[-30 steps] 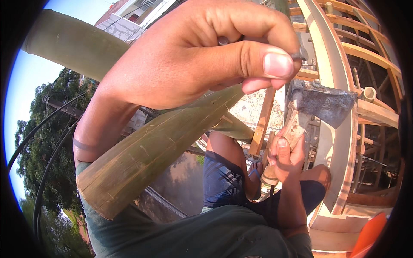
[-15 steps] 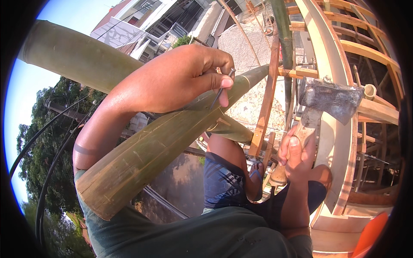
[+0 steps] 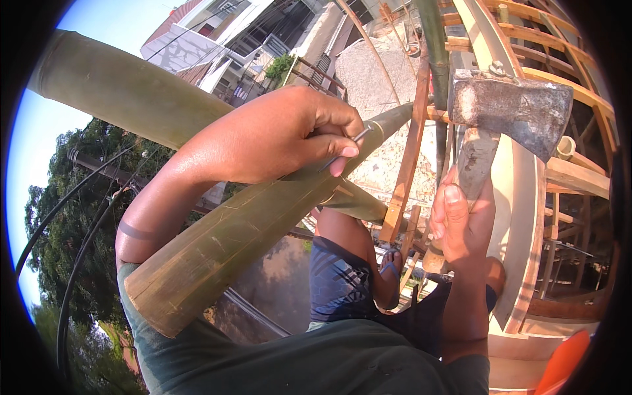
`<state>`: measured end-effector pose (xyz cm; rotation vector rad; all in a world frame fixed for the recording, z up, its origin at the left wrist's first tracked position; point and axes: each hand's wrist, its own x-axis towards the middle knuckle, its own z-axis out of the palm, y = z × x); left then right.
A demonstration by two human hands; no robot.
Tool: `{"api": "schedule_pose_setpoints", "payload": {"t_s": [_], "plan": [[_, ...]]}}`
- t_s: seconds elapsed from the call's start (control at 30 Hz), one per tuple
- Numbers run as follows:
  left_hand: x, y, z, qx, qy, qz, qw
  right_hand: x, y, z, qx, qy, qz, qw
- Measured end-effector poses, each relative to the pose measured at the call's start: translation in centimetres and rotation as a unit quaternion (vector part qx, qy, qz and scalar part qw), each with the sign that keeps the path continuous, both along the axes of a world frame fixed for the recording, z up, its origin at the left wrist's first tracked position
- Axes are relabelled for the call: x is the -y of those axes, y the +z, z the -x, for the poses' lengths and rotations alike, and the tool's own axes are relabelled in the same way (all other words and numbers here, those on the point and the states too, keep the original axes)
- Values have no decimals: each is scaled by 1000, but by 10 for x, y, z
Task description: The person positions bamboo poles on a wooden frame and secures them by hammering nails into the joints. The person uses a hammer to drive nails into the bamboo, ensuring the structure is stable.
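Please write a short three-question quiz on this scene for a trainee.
1. True or false: the left hand pinches a thin nail against the bamboo pole.
2. What does the right hand hold? A) a saw B) a hatchet by its wooden handle C) a paint brush
3. Fill in: the hatchet's metal head is held ____ the right hand, to the right of the nail.

Key: 1 true; 2 B; 3 above.
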<state>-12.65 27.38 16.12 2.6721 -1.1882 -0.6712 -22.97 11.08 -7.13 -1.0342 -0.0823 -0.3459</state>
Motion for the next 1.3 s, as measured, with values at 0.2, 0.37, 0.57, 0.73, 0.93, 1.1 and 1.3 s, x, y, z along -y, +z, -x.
{"api": "schedule_pose_setpoints", "payload": {"t_s": [0.2,0.37,0.57,0.73,0.93,1.1,1.3], "plan": [[-5,8,2,-11,10,-23,1000,29,25,0,-77,54,212,973],[-4,-3,2,-22,-8,-10,1000,51,37,7,-115,53,363,923],[-4,-5,2,-12,-31,-15,999,40,14,21,-72,-16,231,970],[-9,-5,3,-15,-19,3,1000,45,9,22,-45,16,32,998],[-7,-2,4,-55,-25,35,998,19,-21,13,43,-24,132,990],[-6,-2,2,-44,-23,24,998,86,-24,19,114,159,-277,941],[-5,-4,2,-35,-21,12,999,63,-11,13,104,103,-167,975]]}}
